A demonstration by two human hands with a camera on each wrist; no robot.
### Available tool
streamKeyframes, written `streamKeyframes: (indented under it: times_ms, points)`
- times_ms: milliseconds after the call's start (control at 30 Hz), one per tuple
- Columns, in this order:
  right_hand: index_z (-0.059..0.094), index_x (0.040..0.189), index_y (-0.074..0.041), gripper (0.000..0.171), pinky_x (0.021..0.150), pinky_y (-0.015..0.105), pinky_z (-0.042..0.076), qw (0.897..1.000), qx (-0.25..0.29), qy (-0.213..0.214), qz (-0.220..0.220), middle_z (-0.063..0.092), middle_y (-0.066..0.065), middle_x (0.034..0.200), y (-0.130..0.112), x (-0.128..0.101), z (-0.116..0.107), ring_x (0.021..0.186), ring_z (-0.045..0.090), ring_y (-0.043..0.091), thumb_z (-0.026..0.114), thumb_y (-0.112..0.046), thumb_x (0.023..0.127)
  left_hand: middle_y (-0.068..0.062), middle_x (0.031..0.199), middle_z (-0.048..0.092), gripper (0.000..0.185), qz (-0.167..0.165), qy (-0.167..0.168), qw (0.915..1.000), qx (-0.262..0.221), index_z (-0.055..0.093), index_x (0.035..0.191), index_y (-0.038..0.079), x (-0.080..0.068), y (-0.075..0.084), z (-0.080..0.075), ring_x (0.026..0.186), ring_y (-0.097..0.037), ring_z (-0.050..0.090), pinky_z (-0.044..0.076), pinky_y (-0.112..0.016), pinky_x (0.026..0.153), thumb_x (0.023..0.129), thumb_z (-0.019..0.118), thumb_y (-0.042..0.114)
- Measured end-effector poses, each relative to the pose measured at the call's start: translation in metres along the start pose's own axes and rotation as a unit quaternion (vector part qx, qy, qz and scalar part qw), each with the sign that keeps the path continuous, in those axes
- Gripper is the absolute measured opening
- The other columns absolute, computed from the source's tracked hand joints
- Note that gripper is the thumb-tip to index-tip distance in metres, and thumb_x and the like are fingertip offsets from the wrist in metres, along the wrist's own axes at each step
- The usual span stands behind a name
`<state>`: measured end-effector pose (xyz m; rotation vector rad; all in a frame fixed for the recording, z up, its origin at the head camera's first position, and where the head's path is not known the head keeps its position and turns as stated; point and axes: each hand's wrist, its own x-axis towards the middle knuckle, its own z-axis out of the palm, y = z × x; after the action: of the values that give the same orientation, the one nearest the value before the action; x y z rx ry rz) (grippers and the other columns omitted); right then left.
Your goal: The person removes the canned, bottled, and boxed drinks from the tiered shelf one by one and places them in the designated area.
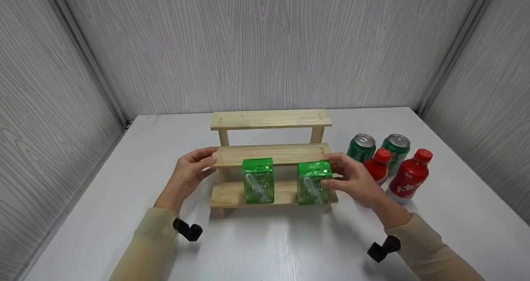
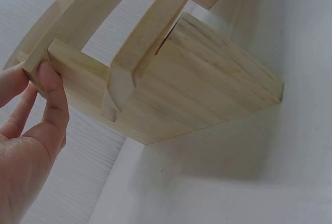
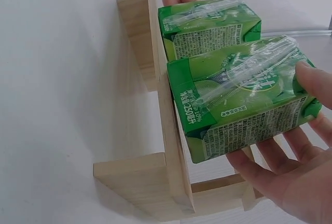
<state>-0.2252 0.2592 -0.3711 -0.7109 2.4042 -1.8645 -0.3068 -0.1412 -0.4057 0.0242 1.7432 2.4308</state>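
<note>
A three-tier wooden shelf (image 1: 269,119) stands mid-table. Two green juice cartons stand on its lowest tier. My right hand (image 1: 331,171) grips the right carton (image 1: 312,183), thumb on its front face and fingers round its side. The right wrist view shows that carton (image 3: 244,110) close up, with a wrapped straw on its face and the right hand (image 3: 288,125) round it. The left carton (image 1: 258,181) stands free beside it. My left hand (image 1: 209,159) pinches the left end of the middle tier; the left wrist view shows its thumb (image 2: 52,89) against the shelf (image 2: 207,84) end.
Right of the shelf stand two green cans (image 1: 361,146) (image 1: 396,146) and two red-capped bottles (image 1: 379,165) (image 1: 412,175), close to my right forearm. Grey panel walls enclose the white table (image 1: 269,243) on three sides.
</note>
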Motion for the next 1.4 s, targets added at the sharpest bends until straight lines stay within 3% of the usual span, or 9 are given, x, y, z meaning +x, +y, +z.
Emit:
streamKeyframes:
  times_ms: [300, 533, 1000, 1167, 1400]
  points:
    - [0.047, 0.121, 0.003, 0.046, 0.083, 0.035, 0.051, 1.0, 0.002, -0.015, -0.016, 0.055, 0.017, 0.115, -0.006, -0.013, -0.011, 0.102, 0.057, 0.027, 0.068, 0.002, 0.081, -0.01, 0.114, 0.051, 0.046, 0.004, -0.006, 1.0, 0.0, 0.056, 0.12, 0.0, 0.0, -0.001, -0.002, 0.09, -0.017, 0.057, 0.05, -0.031, 0.081, 0.078, 0.074, 0.004]
    - [0.048, 0.119, 0.002, 0.042, 0.081, 0.035, 0.051, 1.0, -0.011, 0.007, -0.025, 0.056, 0.016, 0.113, -0.006, -0.027, -0.023, 0.099, 0.058, 0.028, 0.067, 0.003, 0.081, -0.01, 0.115, 0.052, 0.046, 0.0, -0.003, 1.0, 0.007, 0.055, 0.121, -0.001, 0.001, -0.001, -0.002, 0.092, -0.018, 0.057, 0.05, -0.031, 0.082, 0.078, 0.073, 0.004]
    - [0.05, 0.119, 0.001, 0.045, 0.076, 0.034, 0.053, 0.997, -0.052, 0.059, 0.005, 0.056, 0.01, 0.111, -0.013, -0.057, -0.043, 0.096, 0.061, 0.024, 0.07, 0.003, 0.079, -0.011, 0.117, 0.051, 0.041, -0.009, 0.004, 1.0, 0.003, 0.058, 0.118, 0.002, 0.0, 0.0, -0.001, 0.093, -0.018, 0.057, 0.049, -0.031, 0.085, 0.08, 0.072, 0.004]
    - [0.049, 0.118, 0.003, 0.043, 0.075, 0.035, 0.053, 0.998, -0.038, 0.059, 0.002, 0.057, 0.012, 0.11, -0.009, -0.066, -0.05, 0.095, 0.061, 0.025, 0.068, 0.007, 0.079, -0.01, 0.116, 0.052, 0.042, -0.005, 0.0, 1.0, 0.001, 0.059, 0.118, 0.002, 0.0, 0.0, -0.001, 0.093, -0.018, 0.057, 0.05, -0.031, 0.083, 0.079, 0.073, 0.004]
    - [0.049, 0.119, 0.003, 0.044, 0.077, 0.034, 0.053, 0.995, -0.043, 0.071, 0.046, 0.06, 0.009, 0.11, 0.001, -0.081, -0.059, 0.095, 0.062, 0.024, 0.069, 0.003, 0.079, -0.01, 0.115, 0.053, 0.045, -0.004, -0.004, 1.0, 0.004, 0.057, 0.12, 0.001, 0.0, -0.001, -0.001, 0.093, -0.018, 0.057, 0.049, -0.031, 0.082, 0.078, 0.074, 0.005]
